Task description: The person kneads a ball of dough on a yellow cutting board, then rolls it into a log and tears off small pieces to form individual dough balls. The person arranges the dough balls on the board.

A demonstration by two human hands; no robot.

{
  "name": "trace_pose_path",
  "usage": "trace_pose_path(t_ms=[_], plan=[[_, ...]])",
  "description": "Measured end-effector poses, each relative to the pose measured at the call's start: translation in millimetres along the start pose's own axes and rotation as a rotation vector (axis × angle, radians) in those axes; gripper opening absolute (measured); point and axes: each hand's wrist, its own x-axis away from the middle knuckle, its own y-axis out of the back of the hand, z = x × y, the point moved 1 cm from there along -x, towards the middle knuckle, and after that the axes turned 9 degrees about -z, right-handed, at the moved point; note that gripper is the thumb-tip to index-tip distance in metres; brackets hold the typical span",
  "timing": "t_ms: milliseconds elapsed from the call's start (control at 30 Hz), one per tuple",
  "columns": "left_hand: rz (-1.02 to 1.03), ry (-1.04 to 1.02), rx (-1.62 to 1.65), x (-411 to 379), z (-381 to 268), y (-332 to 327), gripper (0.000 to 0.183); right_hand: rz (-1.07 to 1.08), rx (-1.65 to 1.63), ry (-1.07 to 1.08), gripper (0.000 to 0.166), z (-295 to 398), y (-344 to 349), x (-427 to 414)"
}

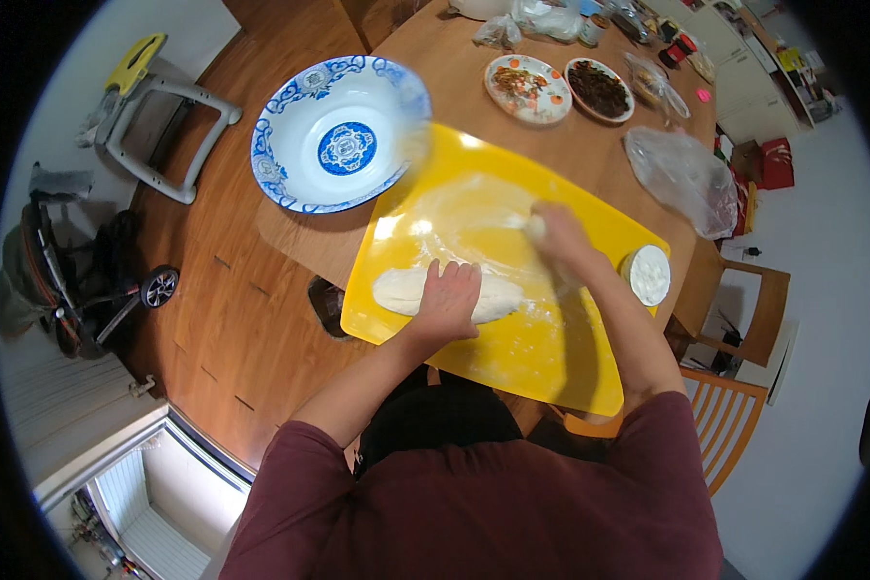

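A thick roll of white dough [498,299] lies on a floured yellow plastic board [449,156]. Across its middle rests my left hand [449,290], fingers over the far side and thumb at the near side. Farther up the board, my right hand [562,232] is blurred and raised a little from the roll, with a small pale lump, seemingly dough [534,227], at its fingers. White flour is smeared over the board beyond the roll. At the board's right corner stands a round tub of flour [649,275].
An enamel basin [388,163] with blue patterns overlaps the board's far left edge. On the wooden table [471,94] stand a plate with food scraps [551,94], a dish of dark food [599,88] and a clear plastic bag [678,177]. A wooden chair [732,424] is at right.
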Motion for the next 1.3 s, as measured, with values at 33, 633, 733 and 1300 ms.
trace_pose_path(t_ms=[33,633,733,1300], plan=[[-0.029,-0.003,-0.017,2,2,-4,0.081,-0.020,-0.001,-0.028,0.055,1,0,1],[-0.432,-0.302,0.453,18,28,-1,0.025,0.900,-0.862,-0.284,0.055,74,-44,56],[-0.321,-0.289,0.312,18,29,-7,0.043,0.961,-0.988,-0.436,0.046,70,-48,59],[-0.244,-0.240,0.061,-8,-6,-30,0.029,0.583,-0.437,-0.051,0.037,60,-46,58]])
